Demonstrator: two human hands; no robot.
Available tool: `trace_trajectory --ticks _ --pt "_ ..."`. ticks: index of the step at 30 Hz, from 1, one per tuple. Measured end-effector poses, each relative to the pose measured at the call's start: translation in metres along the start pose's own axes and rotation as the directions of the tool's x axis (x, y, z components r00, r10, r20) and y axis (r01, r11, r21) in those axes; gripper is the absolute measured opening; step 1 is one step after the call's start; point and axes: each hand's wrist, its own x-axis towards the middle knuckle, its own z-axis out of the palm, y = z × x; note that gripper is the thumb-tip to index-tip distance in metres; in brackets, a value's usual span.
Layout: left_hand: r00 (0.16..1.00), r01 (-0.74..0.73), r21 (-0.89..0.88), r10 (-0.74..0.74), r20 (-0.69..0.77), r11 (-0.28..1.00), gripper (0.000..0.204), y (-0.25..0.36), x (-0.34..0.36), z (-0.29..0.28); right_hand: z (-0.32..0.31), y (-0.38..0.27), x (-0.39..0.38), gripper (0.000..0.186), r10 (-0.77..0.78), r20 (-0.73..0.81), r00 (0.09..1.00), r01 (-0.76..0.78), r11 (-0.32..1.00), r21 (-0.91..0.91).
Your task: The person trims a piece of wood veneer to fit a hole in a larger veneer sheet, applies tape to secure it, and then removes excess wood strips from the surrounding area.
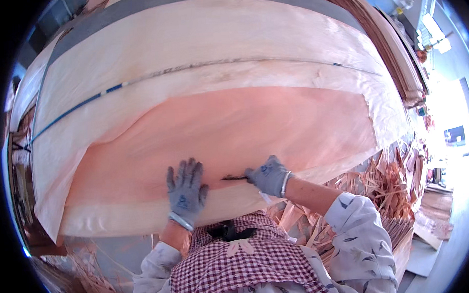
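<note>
A large reddish wood veneer sheet point(233, 123) lies over paler veneer point(187, 33) on a broad work surface before me. My left hand point(186, 188), in a grey work glove, rests flat on the sheet's near part with its fingers spread. To the right, my gloved right hand point(270, 177) is closed around the handle of a knife point(235, 178). Its dark blade points left, low over the reddish sheet near the front edge. Whether the blade touches the veneer I cannot tell.
A blue and white strip point(88, 100) runs across the pale veneer beyond the reddish sheet. Torn veneer scraps point(393, 184) are heaped at the right, below the table edge. Stacked veneer sheets point(381, 40) stand at the far right. More scraps point(96, 283) lie on the floor at lower left.
</note>
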Motion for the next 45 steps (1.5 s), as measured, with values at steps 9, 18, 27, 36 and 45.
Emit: trace_trajectory --ticks 9,18,27,36,45 --pt "0.972 0.016 0.024 -0.022 0.233 1.000 0.061 0.032 0.016 0.010 0.020 0.102 -0.049 0.020 -0.038 -0.027 0.999 0.036 0.997 -0.063" --pt "0.983 0.013 0.173 -0.045 0.180 0.985 0.054 0.070 0.035 0.007 0.074 0.284 -0.165 0.019 0.043 -0.024 0.999 -0.044 0.997 -0.070" --pt "0.998 -0.069 -0.171 0.068 -0.014 0.983 0.039 0.335 0.146 0.098 0.081 0.305 -0.161 0.017 -0.048 -0.072 0.996 0.044 0.997 -0.061" --pt "0.997 -0.073 -0.085 0.072 -0.003 0.994 0.041 0.337 0.150 0.107 0.055 0.470 -0.216 0.019 -0.047 0.119 0.992 0.077 0.963 -0.258" --pt "0.998 -0.056 -0.112 0.057 0.010 0.992 0.039 0.337 0.151 0.109 0.026 0.603 -0.226 0.021 0.060 0.176 0.983 0.060 0.792 -0.608"
